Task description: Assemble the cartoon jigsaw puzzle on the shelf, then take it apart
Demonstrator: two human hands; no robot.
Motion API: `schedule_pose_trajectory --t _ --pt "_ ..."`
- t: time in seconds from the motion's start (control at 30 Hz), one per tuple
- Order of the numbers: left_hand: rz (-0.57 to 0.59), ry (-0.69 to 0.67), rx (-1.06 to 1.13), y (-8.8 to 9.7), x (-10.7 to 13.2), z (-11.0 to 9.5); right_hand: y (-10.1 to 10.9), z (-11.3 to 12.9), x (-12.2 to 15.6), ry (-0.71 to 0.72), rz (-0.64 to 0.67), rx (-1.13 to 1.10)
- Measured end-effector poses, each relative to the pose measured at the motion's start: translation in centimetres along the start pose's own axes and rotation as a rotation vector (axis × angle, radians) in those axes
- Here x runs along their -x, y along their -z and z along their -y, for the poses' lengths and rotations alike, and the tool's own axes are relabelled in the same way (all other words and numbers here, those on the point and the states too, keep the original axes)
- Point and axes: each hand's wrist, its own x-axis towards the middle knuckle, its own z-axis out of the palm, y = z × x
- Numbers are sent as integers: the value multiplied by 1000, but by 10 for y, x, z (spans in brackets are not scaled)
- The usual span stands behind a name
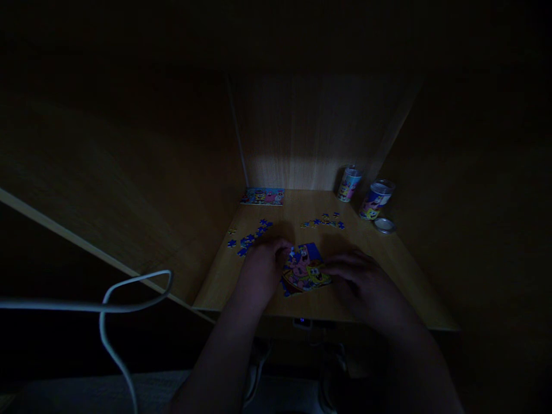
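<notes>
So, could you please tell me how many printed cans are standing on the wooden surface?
2. The farther can stands near the back panel, toward the right; the nearer can stands in front and right of it, beside the round lid. Dark areas may hide others.

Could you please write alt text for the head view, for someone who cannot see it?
A left hand and right hand are at opposite edges of a partly joined puzzle on a dimly lit desk. Loose pieces lie beyond, with a flat picture farther left and two cans farther right.
</notes>
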Motion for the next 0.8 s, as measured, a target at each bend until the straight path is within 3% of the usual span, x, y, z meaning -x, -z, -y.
schedule_pose_trajectory --t 0.37,0.63,0.73,0.8 --pt "-44 -50 -90 -3 1 0 -1 -2 0 1 11 -2" --pt "-214 -95 -101 5 6 -2 -2 -2 -1 -4 0 -1" --pt "-204 -111 -136 4 8 -1 -4 -4 -2 -42 -21 14" --pt "-137 -180 -160 2 10 -3 -5 -4 -2 -85 -60 39"
